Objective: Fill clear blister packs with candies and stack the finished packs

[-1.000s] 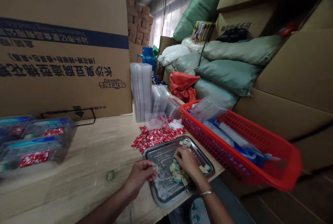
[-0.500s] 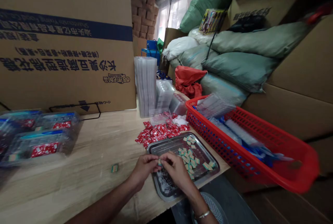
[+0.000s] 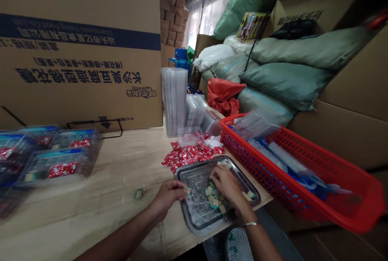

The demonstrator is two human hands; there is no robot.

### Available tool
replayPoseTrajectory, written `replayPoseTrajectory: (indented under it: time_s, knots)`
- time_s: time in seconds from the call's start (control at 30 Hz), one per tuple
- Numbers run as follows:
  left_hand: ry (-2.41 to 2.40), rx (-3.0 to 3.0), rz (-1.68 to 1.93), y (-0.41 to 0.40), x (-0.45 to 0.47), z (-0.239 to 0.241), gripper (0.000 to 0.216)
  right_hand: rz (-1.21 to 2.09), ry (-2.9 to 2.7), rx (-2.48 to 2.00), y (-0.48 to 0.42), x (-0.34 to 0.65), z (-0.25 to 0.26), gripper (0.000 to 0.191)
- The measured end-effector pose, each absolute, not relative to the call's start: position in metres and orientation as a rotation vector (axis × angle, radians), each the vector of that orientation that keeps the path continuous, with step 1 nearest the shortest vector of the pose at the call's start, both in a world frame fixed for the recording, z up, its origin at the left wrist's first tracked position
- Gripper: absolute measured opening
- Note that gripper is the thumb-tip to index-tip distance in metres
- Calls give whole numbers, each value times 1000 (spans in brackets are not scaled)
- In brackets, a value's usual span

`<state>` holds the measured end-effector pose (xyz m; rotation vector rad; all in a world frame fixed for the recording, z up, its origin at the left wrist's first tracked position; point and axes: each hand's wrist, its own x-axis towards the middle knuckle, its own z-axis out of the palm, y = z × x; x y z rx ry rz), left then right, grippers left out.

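My left hand [image 3: 169, 197] is at the left rim of the metal tray [image 3: 194, 221], its thumb and forefinger pinching a small beige-and-green piece [image 3: 188, 190]. My right hand [image 3: 226, 182] hangs over the tray with fingers curled down at a heap of similar pieces [image 3: 214, 199]. What its fingertips hold, if anything, is hidden. One more piece [image 3: 138, 193] lies by itself on the table, left of my left hand. White powder marks the tray's bottom.
Red sachets [image 3: 188, 154] are piled behind the tray, near stacked clear plastic trays [image 3: 175, 101]. A red basket [image 3: 273, 180] stands at the right. Filled clear packs [image 3: 60, 168] sit at the left, before a large carton [image 3: 81, 103]. A perforated bowl [image 3: 239, 245] is below the table edge.
My hands have come apart. The right has moved away to the right, over the heap in the tray, while the left still pinches a piece. The view has shifted slightly.
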<state>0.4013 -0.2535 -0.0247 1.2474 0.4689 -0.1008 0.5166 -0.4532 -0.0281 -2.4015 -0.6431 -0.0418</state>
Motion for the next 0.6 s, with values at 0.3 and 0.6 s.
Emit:
replayPoseTrajectory:
  time_s: [0.3,0.6]
  knots:
    - [487,1100,101,-271,402,-23,25,217,-189,-1450,-377,432,-51,30]
    - [481,1092,-39,-257,399,-26,32,-19,-797,-1772,-392,433,-28,25]
